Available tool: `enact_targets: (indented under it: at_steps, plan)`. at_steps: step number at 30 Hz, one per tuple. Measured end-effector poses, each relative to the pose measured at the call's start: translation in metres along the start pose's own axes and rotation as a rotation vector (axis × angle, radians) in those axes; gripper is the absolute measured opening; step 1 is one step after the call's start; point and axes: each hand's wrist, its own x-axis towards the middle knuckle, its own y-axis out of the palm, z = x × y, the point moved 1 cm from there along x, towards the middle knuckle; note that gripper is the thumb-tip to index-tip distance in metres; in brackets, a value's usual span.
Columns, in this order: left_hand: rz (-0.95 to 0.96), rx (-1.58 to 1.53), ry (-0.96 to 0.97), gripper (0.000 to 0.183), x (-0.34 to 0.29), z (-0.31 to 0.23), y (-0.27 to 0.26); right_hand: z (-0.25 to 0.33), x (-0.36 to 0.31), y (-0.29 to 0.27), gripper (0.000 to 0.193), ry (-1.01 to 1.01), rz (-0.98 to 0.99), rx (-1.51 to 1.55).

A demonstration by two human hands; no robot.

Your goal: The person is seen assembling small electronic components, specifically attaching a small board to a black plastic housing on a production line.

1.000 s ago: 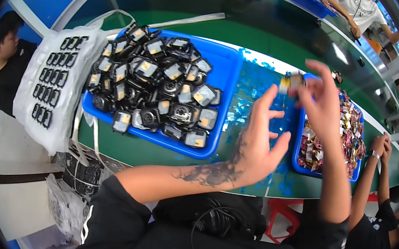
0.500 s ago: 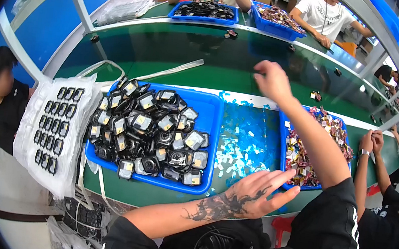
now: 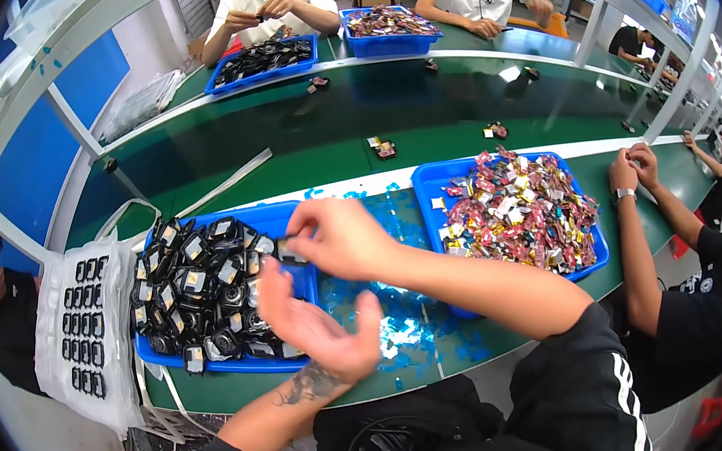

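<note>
My right hand [image 3: 342, 237] reaches across to the left, its fingers pinched on a small black plastic case [image 3: 290, 251] with a grey face. Just below it, my tattooed left hand [image 3: 318, 328] is open, palm turned up and thumb apart, over the right part of a blue tray [image 3: 309, 286]. In that tray lies a heap of similar black cases [image 3: 195, 278], several with pale labels. My left fingers partly hide the heap's right side, so contact there cannot be made out.
On the right stands a blue tray [image 3: 427, 180] piled with small pink and yellow wired parts [image 3: 523, 213]. Blue film scraps [image 3: 403, 328] litter the bench between trays. White blister trays [image 3: 91, 328] hold black cases at left. A green conveyor [image 3: 300, 138] runs behind; co-workers sit around.
The view has turned to the right. My right hand has come from above the conveyor to the left tray and now pinches a black case. My left hand has moved over that tray.
</note>
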Motion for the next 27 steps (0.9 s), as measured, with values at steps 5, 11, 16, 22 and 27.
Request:
enact_targets:
  at_steps: [5,11,16,22,27]
  plan:
    - [0.144,-0.219,-0.567,0.057,0.008,0.017,0.012,0.004,-0.033,-0.021,0.017,0.299,-0.081,0.388]
    - [0.192,-0.816,-1.044,0.029,-0.005,0.016,0.018,-0.002,-0.077,-0.024,0.016,0.304,-0.127,0.744]
    - [0.294,-0.793,-1.196,0.029,0.006,0.022,0.011,-0.016,-0.135,-0.123,0.015,0.103,-0.454,-0.621]
    - [0.562,-0.797,-1.354,0.03,0.005,0.014,0.019,-0.043,-0.186,-0.172,0.011,0.18,-0.324,-0.845]
    - [0.555,-0.897,-1.434,0.019,-0.002,0.014,0.023,-0.035,-0.189,-0.169,0.01,0.266,-0.485,-0.622]
